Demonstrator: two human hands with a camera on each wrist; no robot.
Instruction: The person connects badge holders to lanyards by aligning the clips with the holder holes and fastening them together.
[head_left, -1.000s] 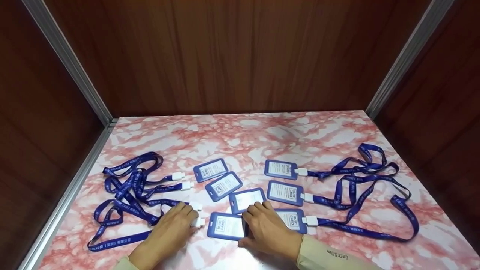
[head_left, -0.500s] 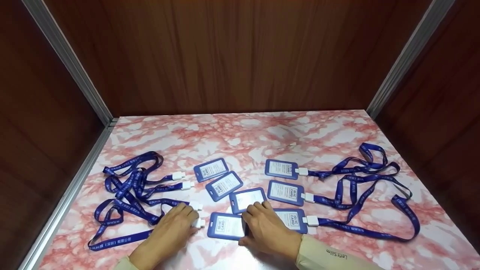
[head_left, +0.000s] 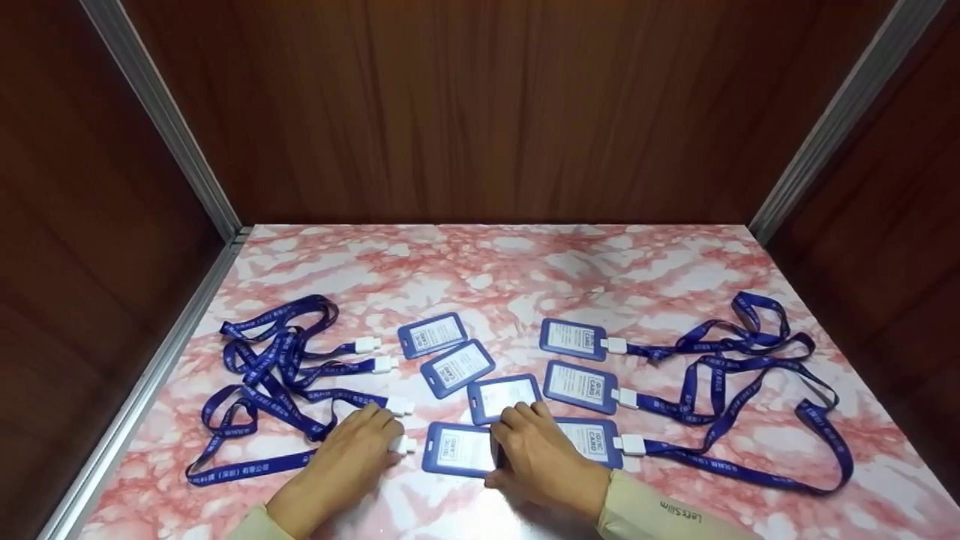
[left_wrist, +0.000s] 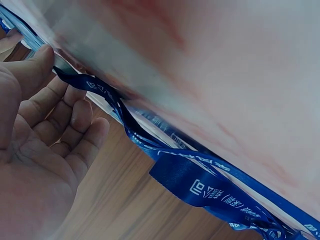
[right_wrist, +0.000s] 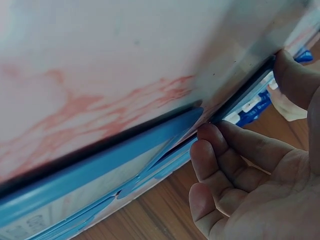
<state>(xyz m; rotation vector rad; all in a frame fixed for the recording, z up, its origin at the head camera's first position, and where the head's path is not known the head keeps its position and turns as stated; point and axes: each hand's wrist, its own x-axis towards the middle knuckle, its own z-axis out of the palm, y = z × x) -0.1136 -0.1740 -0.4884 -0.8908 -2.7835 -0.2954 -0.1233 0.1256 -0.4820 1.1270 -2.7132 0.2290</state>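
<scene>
My left hand (head_left: 341,461) pinches the clip end of a blue lanyard (left_wrist: 107,95) between thumb and forefinger. The lanyard's white plastic clip (head_left: 405,446) pokes out past the fingertips, pointing right. Across a narrow gap from it lies a blue-framed badge holder (head_left: 457,450) with its slotted end to the left. The right hand (head_left: 551,461) grips the other end of this holder, thumb on the near edge and fingers on the far edge. In the right wrist view the edge of the gripped badge holder (right_wrist: 245,92) shows between thumb and forefinger.
Loose badge holders (head_left: 433,334) lie just beyond the hands. On the left sit several tangled lanyards (head_left: 277,360) with white clips. To the right, 3 badge holders (head_left: 574,337) are joined to lanyards (head_left: 705,379). Wood-grain panels (head_left: 495,112) wall in the marbled table (head_left: 480,277).
The whole head view has shifted slightly, so the table and things appear a little further right. Both hands keep their grips, with no clear movement against the table.
</scene>
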